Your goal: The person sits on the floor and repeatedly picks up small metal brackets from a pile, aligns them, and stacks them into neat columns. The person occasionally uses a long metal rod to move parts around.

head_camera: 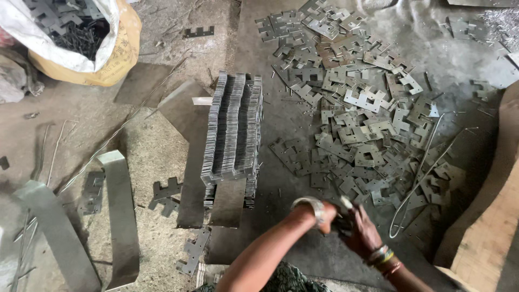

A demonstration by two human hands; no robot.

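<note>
Head view, looking down at the workshop floor. My left hand [324, 212] and right hand [361, 231] meet low in the frame, fingers curled shut around a small dark object [341, 220]; what it is I cannot tell, as the hands cover it. A bangle [308, 203] circles my left wrist. Just ahead of the hands stands a stack of stamped metal plates [232, 130], set on edge in tight rows. To its right, a loose heap of notched plates [357, 108] spreads across the sheet-metal floor [281, 173], with a bent wire [419, 181] lying over its near edge. Bare floor between stack and heap leaves open room. A wooden board [486, 238] borders the right side; a sack of parts [81, 38] sits far left.
</note>
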